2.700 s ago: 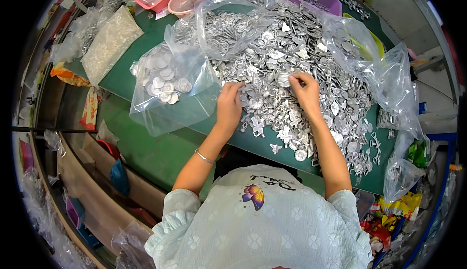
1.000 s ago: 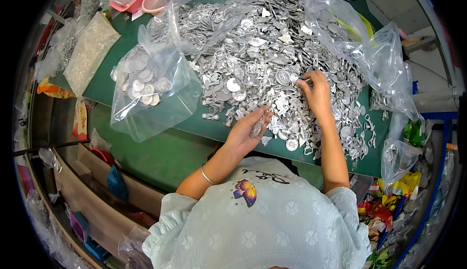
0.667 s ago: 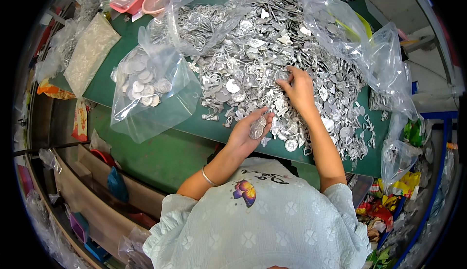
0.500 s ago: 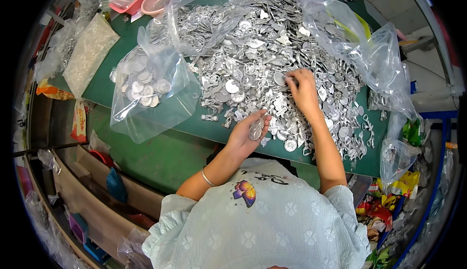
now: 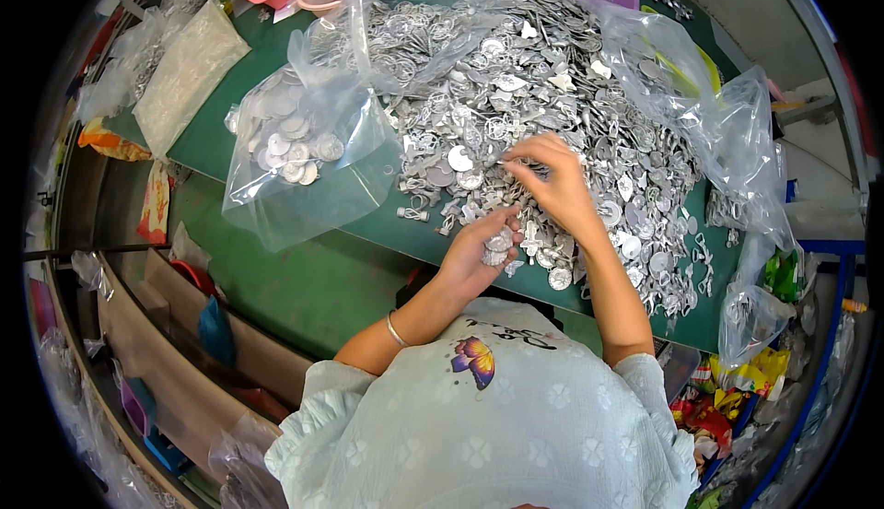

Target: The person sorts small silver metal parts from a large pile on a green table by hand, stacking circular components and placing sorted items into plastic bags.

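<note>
Silver discs [image 5: 495,246] are cupped in the half-closed left hand [image 5: 477,258] at the near edge of the metal-charm heap [image 5: 552,113]; a piece is pinched from the heap by the right hand [image 5: 551,182]. A clear bag of discs [image 5: 299,154] lies left of it.

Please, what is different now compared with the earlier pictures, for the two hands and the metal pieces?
The left hand has drawn back from the pile of metal pieces to the table's near edge and now cups a few small silver pieces. The right hand stays on the pile, its fingers now pinching at pieces further left. The clear bag of round discs and green table look unchanged.
</note>
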A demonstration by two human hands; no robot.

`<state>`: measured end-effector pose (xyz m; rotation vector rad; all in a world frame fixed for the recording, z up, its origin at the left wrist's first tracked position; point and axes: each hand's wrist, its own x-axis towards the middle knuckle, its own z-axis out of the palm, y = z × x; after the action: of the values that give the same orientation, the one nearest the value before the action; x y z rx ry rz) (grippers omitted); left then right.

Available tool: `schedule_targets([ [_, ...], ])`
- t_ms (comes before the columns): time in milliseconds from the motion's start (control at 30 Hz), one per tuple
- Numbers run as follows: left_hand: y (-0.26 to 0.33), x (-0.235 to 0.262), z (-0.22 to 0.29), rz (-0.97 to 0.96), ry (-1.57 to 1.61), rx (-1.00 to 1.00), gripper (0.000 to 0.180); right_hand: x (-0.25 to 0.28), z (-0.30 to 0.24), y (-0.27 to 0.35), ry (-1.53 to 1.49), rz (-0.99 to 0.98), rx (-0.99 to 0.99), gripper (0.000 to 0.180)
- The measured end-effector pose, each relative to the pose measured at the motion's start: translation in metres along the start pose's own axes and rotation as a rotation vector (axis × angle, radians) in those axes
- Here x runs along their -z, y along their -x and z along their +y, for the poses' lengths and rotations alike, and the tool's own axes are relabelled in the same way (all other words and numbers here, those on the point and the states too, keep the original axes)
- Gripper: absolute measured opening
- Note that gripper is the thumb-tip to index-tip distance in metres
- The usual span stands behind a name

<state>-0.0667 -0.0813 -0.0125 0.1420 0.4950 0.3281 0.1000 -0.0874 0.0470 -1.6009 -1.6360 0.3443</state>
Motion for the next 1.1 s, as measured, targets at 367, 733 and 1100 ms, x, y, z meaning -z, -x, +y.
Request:
schedule_targets([
  [367,0.016,0.017,0.007,0.050,0.094,-0.068,0.036,-0.056,0.011,-0.038,0.585,-0.325,0.261,0.035],
  [733,0.016,0.014,0.013,0.034,0.171,-0.188,0.038,-0.028,-0.006,0.019,0.042,-0.065,0.268,0.011],
  [1100,0.028,0.020,0.016,0.057,0.217,-0.260,0.041,-0.060,0.011,-0.007,0.639,-0.280,0.372,0.025],
])
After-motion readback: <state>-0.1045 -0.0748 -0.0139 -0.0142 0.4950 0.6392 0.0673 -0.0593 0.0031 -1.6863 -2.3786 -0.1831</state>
